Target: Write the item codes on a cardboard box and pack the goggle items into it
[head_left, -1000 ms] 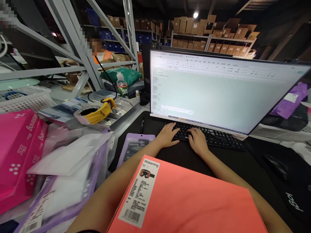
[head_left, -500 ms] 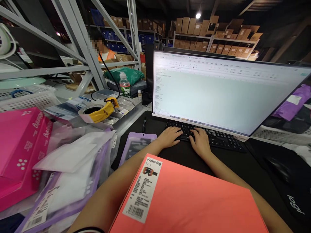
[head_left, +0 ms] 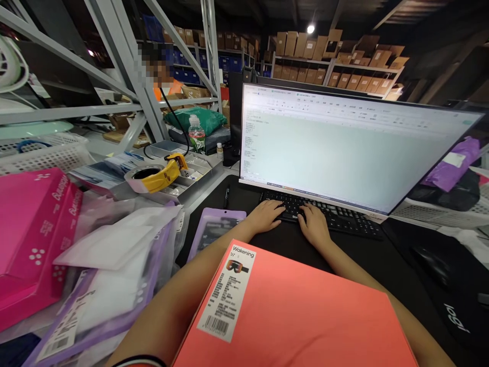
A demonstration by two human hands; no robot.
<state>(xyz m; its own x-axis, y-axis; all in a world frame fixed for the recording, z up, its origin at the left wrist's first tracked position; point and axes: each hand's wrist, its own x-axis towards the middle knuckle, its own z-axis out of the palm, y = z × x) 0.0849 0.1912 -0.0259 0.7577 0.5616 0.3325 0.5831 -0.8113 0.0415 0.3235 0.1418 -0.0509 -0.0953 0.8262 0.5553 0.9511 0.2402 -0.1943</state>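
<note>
Both hands rest on a black keyboard [head_left: 344, 220] below a large monitor [head_left: 336, 148] showing a text document. My left hand [head_left: 266, 215] lies over the keyboard's left end, fingers stretched out on the keys. Beside it, my right hand [head_left: 314, 223] has its fingers spread over the middle keys. Neither holds anything. Between my forearms, close to me, is a coral box [head_left: 305, 316] with a white label reading "Wakening" and a picture of goggles. It hides part of both forearms.
Left lie a pink box [head_left: 34, 244], purple-edged plastic bags [head_left: 114, 300] and a yellow tape dispenser [head_left: 160, 176]. A pen [head_left: 227, 196] and purple pouch [head_left: 217, 229] are left of the keyboard. A mouse [head_left: 431, 266] sits right. A person in orange [head_left: 164, 90] is behind the metal frame.
The view has shifted very slightly, so the monitor and mouse appear a little further left. Both hands stay on the keyboard in nearly the same place.
</note>
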